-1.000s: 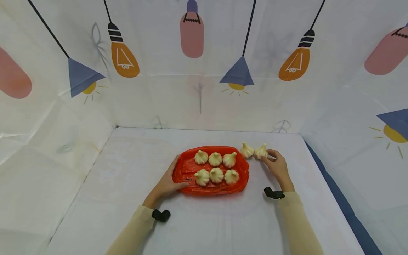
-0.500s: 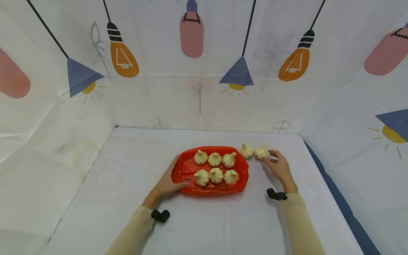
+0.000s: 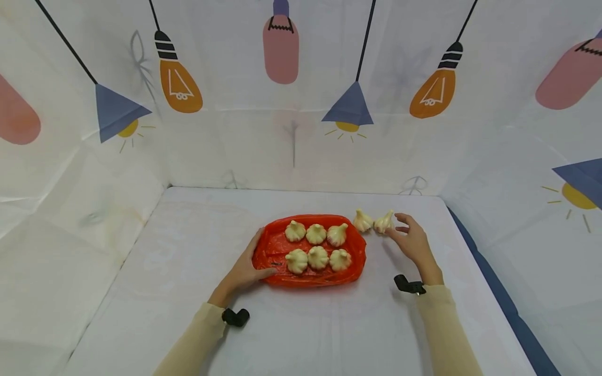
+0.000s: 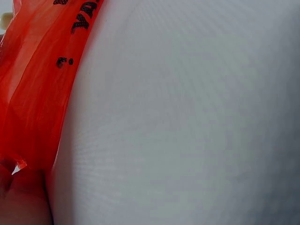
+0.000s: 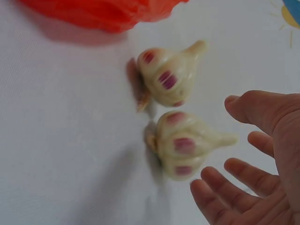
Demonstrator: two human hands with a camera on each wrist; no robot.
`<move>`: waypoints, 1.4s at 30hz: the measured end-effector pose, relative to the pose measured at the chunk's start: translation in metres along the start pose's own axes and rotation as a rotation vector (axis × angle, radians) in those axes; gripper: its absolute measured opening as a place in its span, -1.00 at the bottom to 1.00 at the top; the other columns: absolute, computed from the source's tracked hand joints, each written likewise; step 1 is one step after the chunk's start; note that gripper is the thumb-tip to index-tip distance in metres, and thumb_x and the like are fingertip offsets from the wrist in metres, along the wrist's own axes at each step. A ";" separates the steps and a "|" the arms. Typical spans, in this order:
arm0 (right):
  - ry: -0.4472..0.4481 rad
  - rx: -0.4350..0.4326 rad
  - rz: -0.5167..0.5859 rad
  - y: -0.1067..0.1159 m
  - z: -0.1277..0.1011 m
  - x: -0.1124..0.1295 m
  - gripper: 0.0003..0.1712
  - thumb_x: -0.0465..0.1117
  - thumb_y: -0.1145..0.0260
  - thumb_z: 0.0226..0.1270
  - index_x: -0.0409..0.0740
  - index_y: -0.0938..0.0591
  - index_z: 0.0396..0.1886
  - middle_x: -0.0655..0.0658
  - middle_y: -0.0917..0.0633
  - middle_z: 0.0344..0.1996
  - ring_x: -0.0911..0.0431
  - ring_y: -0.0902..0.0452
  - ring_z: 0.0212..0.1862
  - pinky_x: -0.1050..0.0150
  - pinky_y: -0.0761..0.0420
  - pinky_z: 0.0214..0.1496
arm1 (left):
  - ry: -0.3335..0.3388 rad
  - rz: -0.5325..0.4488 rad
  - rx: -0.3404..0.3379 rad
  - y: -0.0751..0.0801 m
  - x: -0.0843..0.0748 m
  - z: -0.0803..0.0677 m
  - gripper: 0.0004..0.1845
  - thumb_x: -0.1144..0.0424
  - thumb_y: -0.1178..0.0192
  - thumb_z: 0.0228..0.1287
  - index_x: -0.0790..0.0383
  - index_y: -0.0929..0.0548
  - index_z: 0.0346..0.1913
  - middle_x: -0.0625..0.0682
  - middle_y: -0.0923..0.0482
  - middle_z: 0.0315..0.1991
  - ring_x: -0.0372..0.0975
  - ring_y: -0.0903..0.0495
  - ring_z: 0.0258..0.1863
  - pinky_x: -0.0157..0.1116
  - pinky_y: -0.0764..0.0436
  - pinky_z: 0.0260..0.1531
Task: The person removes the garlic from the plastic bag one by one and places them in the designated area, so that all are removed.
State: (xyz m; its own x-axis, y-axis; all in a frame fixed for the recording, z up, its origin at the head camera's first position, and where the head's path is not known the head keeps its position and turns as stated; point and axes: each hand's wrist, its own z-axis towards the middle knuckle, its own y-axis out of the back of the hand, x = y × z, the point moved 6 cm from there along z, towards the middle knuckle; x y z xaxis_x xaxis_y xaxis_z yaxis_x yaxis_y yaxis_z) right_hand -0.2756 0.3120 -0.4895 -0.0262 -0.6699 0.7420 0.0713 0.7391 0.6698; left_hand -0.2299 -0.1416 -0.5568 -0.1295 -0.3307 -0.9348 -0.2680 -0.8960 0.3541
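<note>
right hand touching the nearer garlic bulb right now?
Apart. In the right wrist view the right hand is open, fingertips spread beside the garlic bulb, with white table showing between them.

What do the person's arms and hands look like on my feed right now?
Both arms wear long, pale beige sleeves. A small black device sits at each wrist, by the left hand and the right hand. The hands are bare, with no gloves or rings visible.
</note>
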 end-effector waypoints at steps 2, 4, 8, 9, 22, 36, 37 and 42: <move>0.019 0.007 0.011 0.000 0.000 0.008 -0.21 -0.02 -0.35 0.47 -0.27 -0.31 0.53 -0.45 -0.38 0.46 -0.38 -0.48 0.33 -0.27 -0.62 0.21 | 0.001 0.009 0.002 0.000 0.001 0.000 0.25 0.12 -0.55 0.10 -0.11 0.12 0.69 0.04 0.16 0.70 0.08 0.09 0.66 0.25 -0.04 0.55; 0.034 0.019 0.023 0.000 -0.001 0.016 -0.18 0.00 -0.37 0.46 -0.26 -0.29 0.54 -0.46 -0.37 0.46 -0.39 -0.47 0.34 -0.28 -0.62 0.22 | 0.002 0.025 0.005 0.001 0.002 0.000 0.25 0.13 -0.55 0.11 -0.11 0.13 0.69 0.05 0.17 0.71 0.09 0.09 0.66 0.26 -0.05 0.54; 0.050 0.065 0.027 -0.001 -0.001 0.032 -0.10 0.07 -0.38 0.44 -0.21 -0.24 0.58 -0.43 -0.32 0.51 -0.39 -0.40 0.40 -0.29 -0.58 0.27 | 0.005 0.028 0.003 0.001 0.002 0.000 0.25 0.11 -0.55 0.11 -0.13 0.13 0.69 0.03 0.16 0.71 0.08 0.09 0.66 0.26 -0.04 0.55; 0.058 0.082 0.032 -0.002 -0.001 0.036 -0.09 0.07 -0.38 0.44 -0.20 -0.22 0.59 -0.43 -0.31 0.52 -0.39 -0.38 0.42 -0.30 -0.56 0.29 | 0.004 0.027 0.004 0.001 0.002 0.001 0.25 0.11 -0.55 0.11 -0.13 0.13 0.69 0.03 0.16 0.70 0.08 0.09 0.66 0.25 -0.04 0.55; 0.155 0.233 0.096 -0.015 -0.009 0.085 -0.07 0.09 -0.43 0.38 0.04 -0.21 0.61 -0.29 -0.30 0.55 -0.32 -0.32 0.48 -0.29 -0.45 0.41 | 0.008 0.009 0.003 0.001 -0.001 0.001 0.23 0.15 -0.55 0.11 -0.10 0.10 0.69 0.04 0.15 0.70 0.08 0.09 0.66 0.25 -0.04 0.55; 0.239 0.362 0.061 -0.042 -0.024 0.131 -0.11 -0.04 -0.45 0.36 0.02 -0.24 0.59 -0.23 -0.33 0.53 -0.34 -0.35 0.45 -0.29 -0.49 0.37 | 0.006 -0.003 0.006 0.001 0.001 0.002 0.24 0.12 -0.55 0.11 -0.10 0.11 0.69 0.04 0.17 0.70 0.07 0.11 0.67 0.23 -0.03 0.56; 0.244 0.370 0.053 -0.045 -0.025 0.133 -0.11 -0.04 -0.45 0.36 0.02 -0.24 0.59 -0.22 -0.33 0.53 -0.32 -0.34 0.46 -0.29 -0.49 0.38 | 0.005 -0.006 0.007 0.001 0.001 0.002 0.24 0.13 -0.55 0.11 -0.10 0.11 0.69 0.04 0.17 0.70 0.07 0.11 0.67 0.23 -0.03 0.56; 0.303 0.415 -0.001 -0.062 -0.030 0.143 -0.09 0.05 -0.47 0.34 0.00 -0.28 0.58 -0.20 -0.36 0.53 -0.28 -0.35 0.47 -0.33 -0.45 0.39 | 0.009 -0.014 0.007 0.001 0.003 0.002 0.24 0.14 -0.55 0.10 -0.13 0.10 0.69 0.02 0.16 0.70 0.06 0.10 0.67 0.23 -0.02 0.56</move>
State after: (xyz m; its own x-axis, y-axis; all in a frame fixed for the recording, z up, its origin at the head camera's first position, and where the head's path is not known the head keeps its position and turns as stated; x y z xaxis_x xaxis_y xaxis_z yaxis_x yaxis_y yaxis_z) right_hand -0.2543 0.1680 -0.4255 0.2690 -0.6156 0.7408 -0.3316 0.6629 0.6713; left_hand -0.2325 -0.1425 -0.5591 -0.1174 -0.3211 -0.9397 -0.2764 -0.8983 0.3415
